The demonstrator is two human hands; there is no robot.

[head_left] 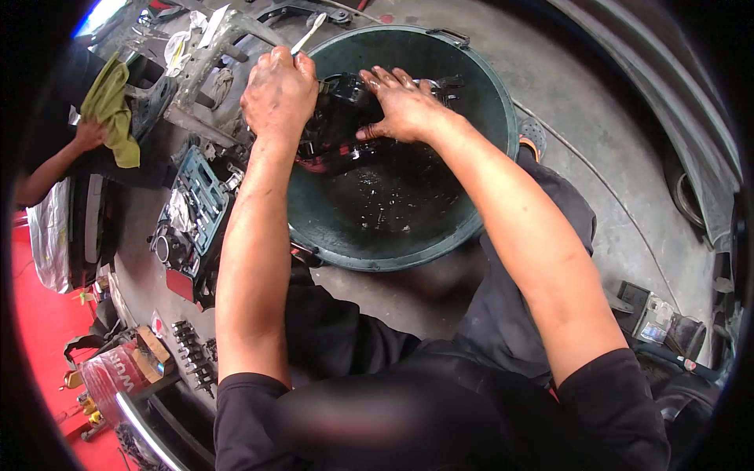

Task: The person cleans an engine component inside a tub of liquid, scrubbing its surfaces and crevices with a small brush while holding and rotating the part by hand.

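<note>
Your hands are working apart over a round green tub (493, 118); your left hand (280, 93) is closing in a fist around a brush (311, 34), its pale head sticking up past your thumb, while your right hand (407, 108) is spreading its fingers across a dark, wet mechanical part (345, 93).

The part is lying inside the tub, toward the far and left edges, filling the space between your hands, running under your right palm and showing again beyond those fingertips. Your left fist is hanging at the tub's left edge, beside the part; whether it is touching the part, you cannot tell from this angle. Dark liquid (393, 198) is glistening nearer the tub's near edge.

Outside the left edge, an open tool case (206, 196) is lying on the floor, and a metal frame (182, 102) is standing past the far left rim. Farther left, another person's hand (92, 135) is gripping a green cloth (112, 110). Beyond the right edge, a thin hose (611, 188) is trailing across the concrete.
</note>
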